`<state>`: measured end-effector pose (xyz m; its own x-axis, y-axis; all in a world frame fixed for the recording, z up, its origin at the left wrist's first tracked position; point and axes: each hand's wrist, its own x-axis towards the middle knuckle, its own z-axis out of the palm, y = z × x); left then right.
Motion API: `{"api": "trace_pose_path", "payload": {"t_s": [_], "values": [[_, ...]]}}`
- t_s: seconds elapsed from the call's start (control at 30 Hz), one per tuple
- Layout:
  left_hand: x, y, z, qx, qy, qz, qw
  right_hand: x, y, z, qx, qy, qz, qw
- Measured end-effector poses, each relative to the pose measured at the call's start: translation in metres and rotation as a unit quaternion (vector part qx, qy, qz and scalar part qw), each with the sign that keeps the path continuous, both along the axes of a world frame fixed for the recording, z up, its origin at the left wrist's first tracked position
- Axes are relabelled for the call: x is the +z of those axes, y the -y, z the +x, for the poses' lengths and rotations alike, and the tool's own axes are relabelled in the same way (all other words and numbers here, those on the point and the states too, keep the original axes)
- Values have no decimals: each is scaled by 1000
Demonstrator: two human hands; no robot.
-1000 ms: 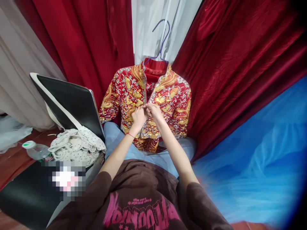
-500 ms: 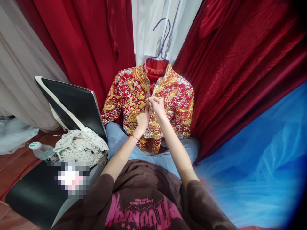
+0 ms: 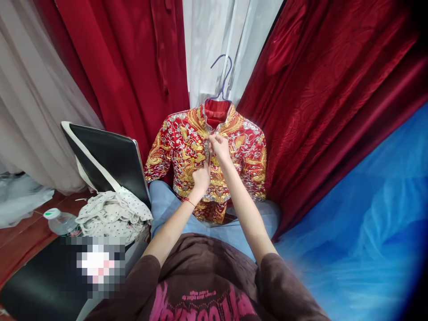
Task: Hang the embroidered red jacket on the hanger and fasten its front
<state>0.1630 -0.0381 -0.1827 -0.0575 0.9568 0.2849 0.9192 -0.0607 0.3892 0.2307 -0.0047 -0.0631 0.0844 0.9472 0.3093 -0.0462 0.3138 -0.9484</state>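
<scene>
A red jacket [image 3: 187, 154] with dense gold and silver embroidery and a stand-up collar hangs on a purple hanger [image 3: 221, 92] over my lap. My right hand [image 3: 220, 147] is closed in a pinch at the front opening, a little below the collar. Whatever small part its fingertips grip is too small to make out. Lower down, my left hand [image 3: 201, 178] is closed on the jacket's front edge, with the thumb side up along the opening. A red cord circles my left wrist. The jacket's hem rests between my knees.
To my left stands a black chair [image 3: 103, 151] with a white strap over its back. On its seat side lie a dotted white cloth bag [image 3: 113, 216] and a plastic bottle [image 3: 60, 221]. Red curtains [image 3: 133, 67] hang ahead; blue tulle [image 3: 368, 249] spreads at right.
My right hand has slid up the jacket's front toward the collar. My left hand, whose fingers were at the right fingertips, is now lower and apart. The view has tilted up slightly.
</scene>
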Motion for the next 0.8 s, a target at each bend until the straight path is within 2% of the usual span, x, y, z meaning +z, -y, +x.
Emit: {"api": "trace_pose_path", "payload": {"t_s": [0.1, 0.17, 0.3, 0.43, 0.53, 0.7, 0.8], "values": [[-2, 4, -1, -3, 9, -8, 1000, -3, -4, 12, 26, 38, -44, 998], [-4, 5, 0, -2, 14, -8, 1000, -4, -6, 20, 17, 68, -55, 996], [-6, 5, 3, -3, 7, -4, 1000, -8, -9, 26, -84, 172, -13, 981], [-8, 3, 3, -1, -1, -4, 1000, -13, -15, 19, -203, 298, 3, 933], [-7, -5, -1, -3, -2, 4, 1000, -17, -28, 13, -244, 332, 6, 911], [6, -33, -5, -24, 0, -12, 1000, -21, -52, 11, -259, 353, 15, 899], [8, -40, -4, -33, 7, -20, 999, -20, -56, 12, -246, 361, 10, 900]]}}
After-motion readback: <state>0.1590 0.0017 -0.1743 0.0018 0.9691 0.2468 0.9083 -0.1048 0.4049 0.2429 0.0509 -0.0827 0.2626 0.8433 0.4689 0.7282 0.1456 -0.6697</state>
